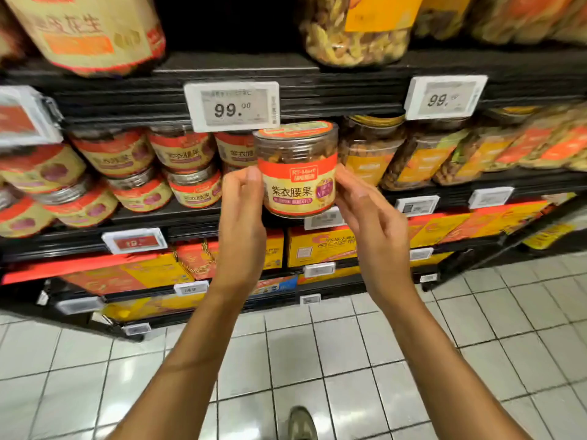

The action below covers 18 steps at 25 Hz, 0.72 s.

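A clear jar (pixel 297 169) wears an orange-red band, cream label and purple medallion; a white price tag (pixel 232 106) shows black digits on black shelving (pixel 349 90); pale floor tiles (pixel 317 360) carry a dark grout grid.

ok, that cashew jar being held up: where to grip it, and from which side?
Grip the cashew jar by its labelled mid-body, closing in from left and right, as the left hand and right hand do now. It is upright and round with straight walls there; stocked shelves stand behind it.
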{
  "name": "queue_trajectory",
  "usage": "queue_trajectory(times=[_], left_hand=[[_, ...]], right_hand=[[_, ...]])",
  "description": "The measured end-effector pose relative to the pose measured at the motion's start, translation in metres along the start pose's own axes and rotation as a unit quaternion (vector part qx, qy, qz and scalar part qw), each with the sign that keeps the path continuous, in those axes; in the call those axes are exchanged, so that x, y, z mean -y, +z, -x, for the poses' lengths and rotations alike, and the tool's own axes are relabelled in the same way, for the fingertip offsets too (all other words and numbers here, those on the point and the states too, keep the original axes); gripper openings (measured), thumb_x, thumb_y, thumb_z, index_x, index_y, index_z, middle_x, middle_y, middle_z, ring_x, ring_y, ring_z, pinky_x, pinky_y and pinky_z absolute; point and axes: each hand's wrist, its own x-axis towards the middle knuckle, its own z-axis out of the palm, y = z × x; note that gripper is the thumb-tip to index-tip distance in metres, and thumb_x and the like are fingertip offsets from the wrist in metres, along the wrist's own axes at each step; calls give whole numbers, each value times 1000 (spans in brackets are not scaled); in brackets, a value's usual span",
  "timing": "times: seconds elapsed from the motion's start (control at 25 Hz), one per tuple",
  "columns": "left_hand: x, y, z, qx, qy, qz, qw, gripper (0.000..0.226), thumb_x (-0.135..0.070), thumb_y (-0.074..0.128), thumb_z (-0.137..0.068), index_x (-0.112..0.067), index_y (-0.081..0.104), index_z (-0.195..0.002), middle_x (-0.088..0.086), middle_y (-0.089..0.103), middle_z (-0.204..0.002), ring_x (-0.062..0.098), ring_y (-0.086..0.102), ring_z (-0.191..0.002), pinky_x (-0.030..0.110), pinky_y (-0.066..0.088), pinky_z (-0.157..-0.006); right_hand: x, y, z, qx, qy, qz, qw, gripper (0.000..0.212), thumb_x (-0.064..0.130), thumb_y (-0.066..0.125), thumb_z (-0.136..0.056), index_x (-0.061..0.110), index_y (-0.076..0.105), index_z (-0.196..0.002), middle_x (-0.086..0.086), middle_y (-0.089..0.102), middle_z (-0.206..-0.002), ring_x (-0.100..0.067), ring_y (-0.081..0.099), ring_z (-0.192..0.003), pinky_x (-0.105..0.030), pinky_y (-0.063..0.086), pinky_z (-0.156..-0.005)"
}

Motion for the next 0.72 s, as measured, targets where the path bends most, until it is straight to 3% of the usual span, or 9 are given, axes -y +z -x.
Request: queue_trajectory(times=[0.08, 0.16, 0.28, 0.36, 0.4, 0.48, 0.56, 0.64, 0.72], left_hand=[[11, 9, -8, -5, 18, -22, 1000, 44, -46, 32, -96, -13, 52, -118, 0, 58, -119, 1, 55, -113, 13, 44, -88], [19, 15, -18, -24, 16, -85, 996, 43, -51, 28, -95, -30, 57, -118, -9, 47, -125, 0, 46, -121, 21, 39, -103], [20, 25, -33, -17, -10, -124, 992, 34, -49, 23, -97, -55, 56, -89, -16, 37, -110, 0, 46, -112, 29, 37, -106], [22, 28, -39, -15, -10, -121, 992, 36, -43, 24, -101, -54, 53, -83, -19, 43, -109, -7, 50, -105, 23, 38, -99], [25, 28, -41, -21, -3, -116, 993, 33, -41, 25, -101, -52, 52, -86, -20, 47, -109, -7, 51, -107, 22, 38, -98], [30, 26, -44, -15, 11, -94, 995, 29, -37, 26, -102, -48, 51, -94, -22, 55, -106, -7, 52, -108, 19, 39, -93], [32, 26, -42, 8, 13, -88, 996, 29, -35, 25, -102, -49, 51, -101, -25, 58, -108, -10, 52, -111, 14, 39, -92], [32, 25, -39, 27, 19, -103, 994, 29, -32, 26, -103, -47, 50, -110, -22, 56, -118, -5, 49, -119, 20, 38, -100], [25, 20, -30, 3, 4, -120, 993, 28, -30, 34, -102, -37, 50, -124, -13, 54, -128, 2, 47, -124, 26, 37, -106]], right_hand=[[-11, -7, -20, 10, -12, 1, 1000, 45, 35, 44, -88, 13, 56, -125, -2, 56, -132, -13, 48, -128, -42, 38, -109], [-23, -10, -35, 19, -33, 30, 999, 45, 31, 42, -91, 10, 50, -130, -1, 50, -137, -9, 43, -131, -33, 36, -111], [-34, -9, -54, 54, -26, 81, 995, 39, 25, 39, -98, 12, 47, -134, 0, 37, -146, 2, 34, -131, -8, 32, -102], [-36, -4, -62, 63, 6, 59, 996, 26, 27, 39, -99, 34, 57, -117, -4, 36, -144, 4, 42, -124, -9, 36, -97], [-37, -2, -64, 57, 12, 64, 996, 24, 28, 38, -99, 35, 60, -105, -7, 40, -138, 10, 47, -113, -7, 38, -92], [-40, -1, -66, 40, -1, 101, 994, 29, 30, 35, -100, 22, 62, -109, -8, 45, -128, 19, 47, -99, 1, 36, -81], [-44, -2, -67, 30, -4, 108, 994, 36, 28, 33, -100, 11, 58, -121, -7, 49, -128, 9, 49, -107, -7, 40, -89], [-45, -6, -68, 28, 0, 122, 992, 37, 25, 33, -101, 7, 57, -122, -5, 51, -124, -9, 50, -116, -28, 43, -101], [-38, -12, -61, 32, 1, 141, 990, 35, 22, 34, -101, 3, 60, -117, 2, 55, -113, -19, 52, -116, -41, 43, -102]])
